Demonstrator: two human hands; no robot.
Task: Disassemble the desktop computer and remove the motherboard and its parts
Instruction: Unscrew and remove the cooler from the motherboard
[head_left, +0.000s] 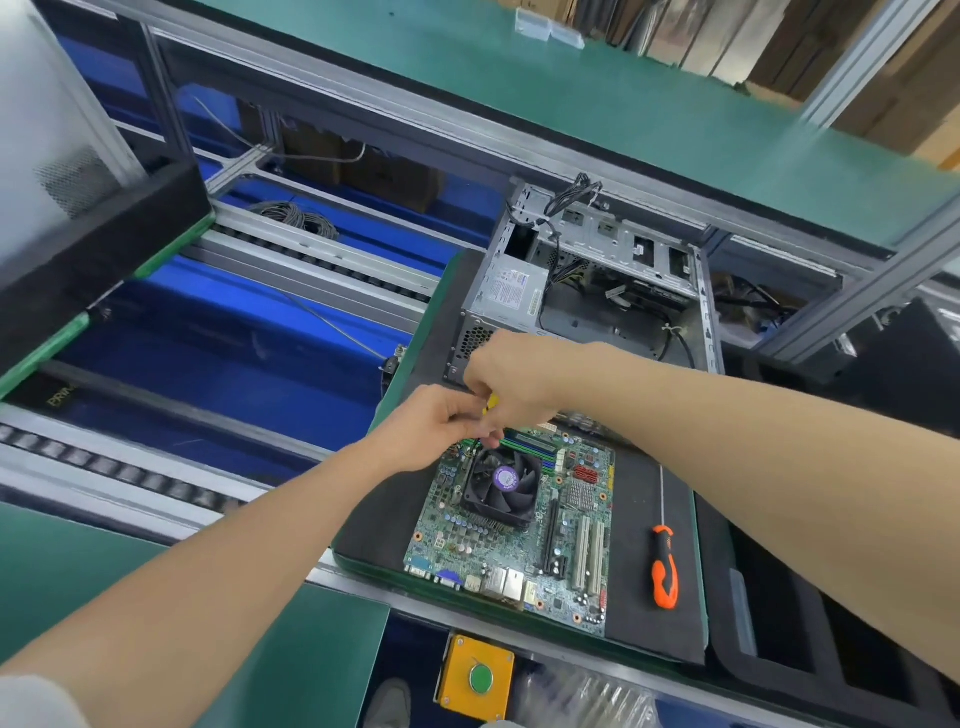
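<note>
Motherboard (519, 535) lies on the desk mat (384, 525), outside the case (613, 234) that holds power supply (511, 291) and cables (574, 200); my left hand (441, 428) and right hand (511, 379) both pinch a small yellow part (491, 401) above it.

Factory assembly-line workstation: aluminium-framed conveyor rails (311, 260), green anti-static bench mat (597, 93), yellow push-button box (477, 675).

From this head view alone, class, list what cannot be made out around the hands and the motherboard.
Head view:
The yellow object: mostly hidden inside the right hand; kind unclear.
What the left hand pinches, if anything: masked by its own fingers.
The motherboard far edge: covered by both hands.
The power supply label: print too small.
</note>
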